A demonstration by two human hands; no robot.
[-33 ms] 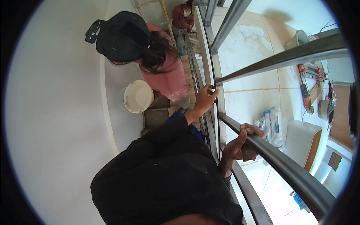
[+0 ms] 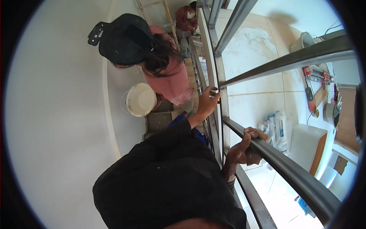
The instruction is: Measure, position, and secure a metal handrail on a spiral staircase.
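Observation:
My left hand [image 2: 207, 104] reaches forward, its fingers curled over the edge of a narrow metal rail [image 2: 211, 126] at the foot of the railing. To the right, my right hand [image 2: 247, 147] wraps round a thick grey metal railing bar [image 2: 297, 183] that slants toward the lower right. Ahead on the left, a person in a pink shirt [image 2: 169, 82] and black cap [image 2: 126, 40] stands lower on the stairs. Next to that person is a pale bucket [image 2: 141, 100], its inside smeared.
Another person [image 2: 186, 21] sits farther down near a wooden ladder [image 2: 170, 17]. A white wall [image 2: 57, 114] bounds the left. Past the railing, a tiled floor [image 2: 248, 68] holds wrapped plastic bottles [image 2: 280, 131], a red-and-grey tile cutter [image 2: 318, 74], a power tool [image 2: 310, 99] and buckets [image 2: 329, 113].
The view has shifted very slightly. Both hands keep their hold on the railing.

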